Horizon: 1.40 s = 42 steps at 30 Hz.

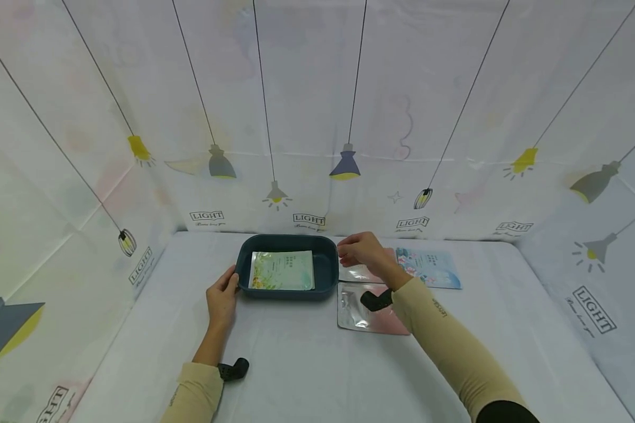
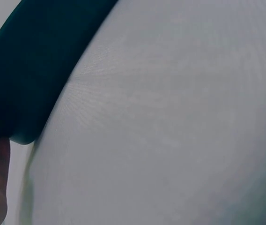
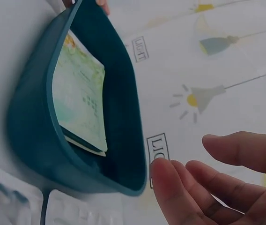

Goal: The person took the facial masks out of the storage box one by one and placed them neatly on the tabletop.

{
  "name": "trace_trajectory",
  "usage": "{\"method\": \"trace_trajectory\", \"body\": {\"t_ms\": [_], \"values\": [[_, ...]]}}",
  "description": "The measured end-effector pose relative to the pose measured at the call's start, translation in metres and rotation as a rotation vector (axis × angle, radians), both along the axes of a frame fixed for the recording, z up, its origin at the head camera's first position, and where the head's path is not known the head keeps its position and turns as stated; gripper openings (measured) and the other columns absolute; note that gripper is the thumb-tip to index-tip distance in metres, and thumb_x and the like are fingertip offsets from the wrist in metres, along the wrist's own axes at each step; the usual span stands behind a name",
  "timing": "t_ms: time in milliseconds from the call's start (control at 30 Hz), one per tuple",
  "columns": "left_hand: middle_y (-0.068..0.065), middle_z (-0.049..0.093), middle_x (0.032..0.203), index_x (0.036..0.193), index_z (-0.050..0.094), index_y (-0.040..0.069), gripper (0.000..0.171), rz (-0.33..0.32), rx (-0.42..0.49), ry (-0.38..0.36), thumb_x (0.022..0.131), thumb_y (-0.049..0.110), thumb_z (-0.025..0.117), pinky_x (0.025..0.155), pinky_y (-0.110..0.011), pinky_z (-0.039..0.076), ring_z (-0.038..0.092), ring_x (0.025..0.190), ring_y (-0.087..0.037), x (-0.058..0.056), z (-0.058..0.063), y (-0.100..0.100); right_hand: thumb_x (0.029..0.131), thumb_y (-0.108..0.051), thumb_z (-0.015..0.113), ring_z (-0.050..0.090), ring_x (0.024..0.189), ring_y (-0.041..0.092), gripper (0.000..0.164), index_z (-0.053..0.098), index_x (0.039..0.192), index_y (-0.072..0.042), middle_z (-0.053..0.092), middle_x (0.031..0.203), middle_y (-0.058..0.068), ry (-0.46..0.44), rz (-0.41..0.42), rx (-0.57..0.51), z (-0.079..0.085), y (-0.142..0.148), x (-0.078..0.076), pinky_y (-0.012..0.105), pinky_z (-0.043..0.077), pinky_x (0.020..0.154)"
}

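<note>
A dark teal plastic tray [image 1: 325, 292] stands on the table with light green printed packets [image 3: 79, 89] lying stacked in it. At the tray's left end my left hand [image 1: 223, 299] grips the wall; its fingers [image 2: 1, 161] show at the tray's corner in the left wrist view. My right hand [image 1: 366, 251] is raised just beyond the tray's right end. In the right wrist view its thumb and fingers are apart, loosely bent, with nothing between them. Below it lies a pink and silver foil packet [image 1: 356, 273], partly hidden by the hand.
Another pink and silver packet [image 1: 351, 308] lies nearer me, under the right wrist. A blue floral packet [image 1: 431, 267] is to the right, partly behind the forearm. White cloth covers the table [image 1: 296, 364], and a lamp-printed curtain [image 1: 307, 88] hangs behind.
</note>
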State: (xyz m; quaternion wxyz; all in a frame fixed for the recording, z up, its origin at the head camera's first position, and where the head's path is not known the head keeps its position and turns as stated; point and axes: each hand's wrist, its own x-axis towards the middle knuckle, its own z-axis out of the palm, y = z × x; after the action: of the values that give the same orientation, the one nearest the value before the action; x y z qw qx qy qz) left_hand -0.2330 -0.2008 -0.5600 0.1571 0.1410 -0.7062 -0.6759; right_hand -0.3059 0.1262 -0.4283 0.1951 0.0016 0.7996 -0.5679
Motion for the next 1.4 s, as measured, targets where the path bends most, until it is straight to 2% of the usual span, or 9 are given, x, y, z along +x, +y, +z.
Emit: {"method": "trace_trajectory", "body": {"t_ms": [167, 367, 667, 800, 900, 1033, 1167, 1267, 1400], "values": [[-0.013, 0.057, 0.140, 0.136, 0.056, 0.004, 0.041, 0.006, -0.009, 0.008, 0.101, 0.024, 0.054, 0.078, -0.005, 0.052, 0.060, 0.117, -0.025, 0.001, -0.001, -0.001, 0.093, -0.010, 0.063, 0.070, 0.090, 0.034, 0.030, 0.061, 0.117, 0.007, 0.065, 0.114, 0.027, -0.006, -0.005, -0.021, -0.007, -0.024, -0.006, 0.042, 0.060, 0.086], [-0.016, 0.055, 0.141, 0.137, 0.055, 0.003, 0.041, 0.000, 0.009, 0.008, 0.101, 0.023, 0.053, 0.078, -0.005, 0.052, 0.059, 0.119, -0.030, 0.001, 0.000, 0.000, 0.091, -0.009, 0.064, 0.069, 0.082, 0.027, 0.029, 0.061, 0.115, 0.007, 0.064, 0.118, 0.029, -0.015, -0.022, 0.022, -0.026, -0.049, -0.012, 0.040, 0.061, 0.083], [-0.014, 0.055, 0.142, 0.137, 0.055, 0.004, 0.041, 0.002, 0.016, -0.003, 0.101, 0.023, 0.053, 0.080, -0.006, 0.052, 0.058, 0.122, -0.029, 0.002, -0.001, -0.001, 0.089, -0.011, 0.068, 0.072, 0.087, 0.033, 0.026, 0.068, 0.107, 0.008, 0.071, 0.101, 0.023, 0.003, 0.057, 0.245, -0.046, -0.077, -0.017, 0.035, 0.062, 0.072], [-0.014, 0.054, 0.143, 0.138, 0.054, 0.004, 0.042, -0.008, 0.024, -0.013, 0.101, 0.023, 0.053, 0.079, -0.005, 0.051, 0.058, 0.122, -0.028, 0.003, 0.003, 0.000, 0.086, -0.012, 0.069, 0.073, 0.075, 0.031, 0.020, 0.072, 0.095, 0.006, 0.072, 0.082, 0.015, 0.040, 0.086, 0.382, -0.056, -0.082, -0.022, 0.029, 0.059, 0.061], [-0.013, 0.054, 0.143, 0.138, 0.053, 0.004, 0.042, -0.009, 0.020, -0.018, 0.101, 0.023, 0.053, 0.078, -0.004, 0.051, 0.058, 0.122, -0.027, 0.002, 0.002, -0.001, 0.085, -0.012, 0.070, 0.071, 0.064, 0.026, 0.018, 0.071, 0.093, 0.004, 0.072, 0.080, 0.011, 0.061, 0.080, 0.444, -0.062, -0.088, -0.024, 0.026, 0.055, 0.054], [-0.012, 0.055, 0.141, 0.137, 0.055, 0.005, 0.041, 0.004, 0.009, -0.007, 0.101, 0.024, 0.053, 0.078, -0.004, 0.051, 0.060, 0.121, -0.026, 0.000, -0.002, -0.002, 0.084, -0.011, 0.072, 0.070, 0.059, 0.023, 0.014, 0.068, 0.089, 0.001, 0.070, 0.082, 0.009, 0.060, 0.048, 0.471, -0.066, -0.097, -0.022, 0.025, 0.052, 0.047], [-0.014, 0.054, 0.142, 0.137, 0.055, 0.004, 0.041, -0.005, 0.032, 0.002, 0.101, 0.022, 0.054, 0.079, -0.004, 0.051, 0.056, 0.125, -0.027, -0.001, 0.000, -0.001, 0.084, -0.008, 0.070, 0.066, 0.052, 0.022, 0.021, 0.058, 0.066, -0.006, 0.059, 0.062, 0.004, 0.087, 0.010, 0.494, -0.068, -0.103, -0.021, 0.023, 0.046, 0.039], [-0.016, 0.053, 0.143, 0.138, 0.053, 0.002, 0.041, -0.021, 0.055, -0.005, 0.101, 0.020, 0.053, 0.079, -0.005, 0.051, 0.054, 0.127, -0.029, 0.001, 0.005, -0.001, 0.083, -0.005, 0.067, 0.059, 0.045, 0.016, 0.034, 0.049, 0.055, -0.011, 0.051, 0.051, 0.002, 0.107, -0.035, 0.486, -0.069, -0.106, -0.020, 0.021, 0.042, 0.037], [-0.017, 0.053, 0.143, 0.137, 0.053, 0.000, 0.040, -0.032, 0.078, -0.023, 0.101, 0.015, 0.053, 0.079, -0.007, 0.053, 0.054, 0.127, -0.030, 0.007, 0.016, 0.001, 0.081, 0.000, 0.065, 0.055, 0.044, 0.014, 0.028, 0.054, 0.057, -0.008, 0.054, 0.051, 0.003, 0.080, -0.120, 0.399, -0.069, -0.109, -0.018, 0.021, 0.043, 0.038]]}}
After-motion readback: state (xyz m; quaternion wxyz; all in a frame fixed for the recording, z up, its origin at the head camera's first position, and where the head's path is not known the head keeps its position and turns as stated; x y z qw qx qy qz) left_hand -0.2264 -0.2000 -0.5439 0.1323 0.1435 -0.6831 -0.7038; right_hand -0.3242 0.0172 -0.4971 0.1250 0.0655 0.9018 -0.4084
